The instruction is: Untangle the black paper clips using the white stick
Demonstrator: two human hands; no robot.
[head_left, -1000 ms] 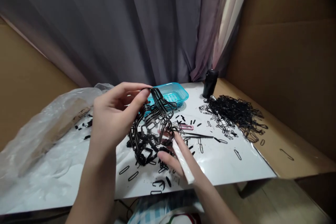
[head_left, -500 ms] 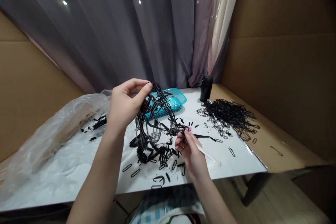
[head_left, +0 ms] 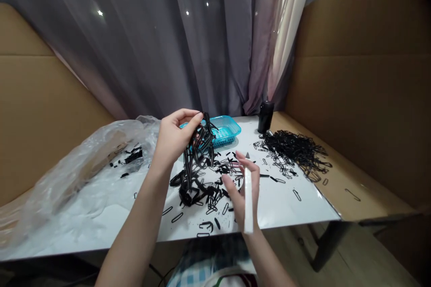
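My left hand point(head_left: 180, 136) is raised and pinches the top of a hanging tangle of black looped strips point(head_left: 198, 150). The lower end of this tangle trails onto a heap of black strips and bits point(head_left: 191, 193) on the table. In my right hand point(head_left: 244, 193) lies a slim white-handled tool point(head_left: 248, 197), its small dark pointed tip standing up past the fingers. My right thumb and forefinger are apart, just above scattered black pieces point(head_left: 222, 168). Whether they touch any of those pieces, I cannot tell.
Behind the tangle stands a blue perforated basket point(head_left: 234, 133). A black cylindrical container point(head_left: 266, 116) is near a large pile of black loops point(head_left: 296, 148) at right. Clear plastic sheeting point(head_left: 84, 161) covers the left. Cardboard walls point(head_left: 357, 94) flank the white table point(head_left: 286, 210).
My right hand has come away from the tangle's lower strands, and the white tool now points upward. The tangle hangs narrower from my left hand. The view has shifted slightly.
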